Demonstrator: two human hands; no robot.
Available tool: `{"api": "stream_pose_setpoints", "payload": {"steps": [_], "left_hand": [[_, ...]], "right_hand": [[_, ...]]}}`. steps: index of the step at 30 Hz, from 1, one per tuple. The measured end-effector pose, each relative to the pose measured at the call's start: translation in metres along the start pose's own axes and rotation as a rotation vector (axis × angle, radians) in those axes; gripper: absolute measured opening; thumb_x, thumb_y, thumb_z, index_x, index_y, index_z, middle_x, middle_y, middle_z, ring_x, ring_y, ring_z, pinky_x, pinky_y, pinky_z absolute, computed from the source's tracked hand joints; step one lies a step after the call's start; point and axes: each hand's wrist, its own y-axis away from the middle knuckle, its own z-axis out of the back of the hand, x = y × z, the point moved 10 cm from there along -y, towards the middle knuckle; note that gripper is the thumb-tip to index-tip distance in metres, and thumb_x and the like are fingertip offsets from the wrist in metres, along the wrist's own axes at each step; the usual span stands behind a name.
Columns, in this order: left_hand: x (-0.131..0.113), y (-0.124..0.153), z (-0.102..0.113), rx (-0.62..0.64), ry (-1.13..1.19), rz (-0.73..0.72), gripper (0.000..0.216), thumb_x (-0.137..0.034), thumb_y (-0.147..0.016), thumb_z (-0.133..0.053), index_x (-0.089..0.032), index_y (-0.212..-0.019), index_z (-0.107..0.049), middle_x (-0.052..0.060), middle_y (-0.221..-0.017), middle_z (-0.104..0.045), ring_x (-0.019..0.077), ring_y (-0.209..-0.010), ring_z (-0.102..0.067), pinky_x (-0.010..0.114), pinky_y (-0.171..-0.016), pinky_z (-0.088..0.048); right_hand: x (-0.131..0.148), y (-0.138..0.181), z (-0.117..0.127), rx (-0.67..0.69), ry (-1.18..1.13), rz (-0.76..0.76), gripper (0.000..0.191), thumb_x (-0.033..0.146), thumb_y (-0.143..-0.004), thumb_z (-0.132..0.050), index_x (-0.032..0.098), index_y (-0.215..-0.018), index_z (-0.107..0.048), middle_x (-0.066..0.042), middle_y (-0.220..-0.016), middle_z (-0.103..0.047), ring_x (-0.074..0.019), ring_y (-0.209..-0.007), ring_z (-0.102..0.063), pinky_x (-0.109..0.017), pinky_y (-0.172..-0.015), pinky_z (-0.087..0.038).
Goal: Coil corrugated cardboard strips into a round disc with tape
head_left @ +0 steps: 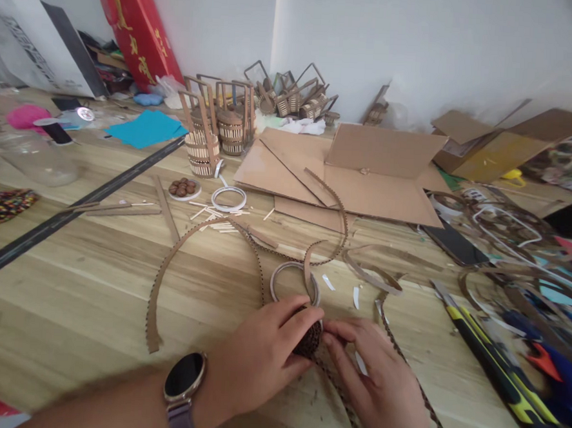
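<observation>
My left hand [272,349], with a watch on its wrist, grips a small dark coil of rolled corrugated cardboard [311,339] from above and the side. At the coil's right edge, the thumb and forefinger of my right hand [377,374] are pinched together, apparently on the strip's edge; the fingertips partly hide it. From below the coil a corrugated strip runs toward the lower right. Just beyond my left hand lies a roll of tape [276,284]. A long curling cardboard strip [164,268] loops across the table to the left.
Flattened cardboard [379,194] lies at the back, beside small stick baskets [232,130]. A yellow-black utility knife [490,362] lies on the right near tangled strips. White sticks, a second tape roll [229,198] and a dish of brown balls [183,188] sit mid-left.
</observation>
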Motion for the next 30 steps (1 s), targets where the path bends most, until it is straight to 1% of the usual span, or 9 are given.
{"api": "stream_pose_setpoints", "payload": {"steps": [10,18,30], "left_hand": [[-0.0007,0.0016,-0.0002,0.009,-0.014,-0.003,0.066,-0.009,-0.079,-0.074,-0.021,-0.136,-0.042,0.012,-0.140,-0.053,0.0261,-0.125,-0.054,0.040,-0.106,-0.048],[0.0000,0.0004,-0.0013,0.013,-0.017,-0.006,0.065,-0.009,-0.081,-0.072,-0.021,-0.137,-0.041,0.013,-0.140,-0.052,0.0261,-0.127,-0.053,0.040,-0.107,-0.047],[-0.0015,0.0015,-0.0018,0.014,-0.015,-0.001,0.070,-0.010,-0.078,-0.077,-0.021,-0.137,-0.041,0.013,-0.140,-0.053,0.0269,-0.125,-0.055,0.042,-0.105,-0.049]], "right_hand": [[0.0021,0.0005,-0.0001,-0.006,-0.018,-0.001,0.013,0.023,-0.097,-0.049,0.022,-0.093,-0.062,-0.002,-0.078,-0.070,-0.0169,-0.071,-0.067,-0.027,-0.065,-0.052],[0.0027,0.0029,-0.0011,-0.006,-0.024,0.001,0.014,0.022,-0.097,-0.049,0.021,-0.092,-0.062,-0.002,-0.077,-0.069,-0.0159,-0.070,-0.066,-0.026,-0.065,-0.051],[0.0039,0.0011,-0.0012,-0.008,-0.034,-0.004,0.013,0.021,-0.097,-0.049,0.021,-0.094,-0.062,-0.001,-0.079,-0.069,-0.0145,-0.072,-0.066,-0.024,-0.067,-0.051]]}}
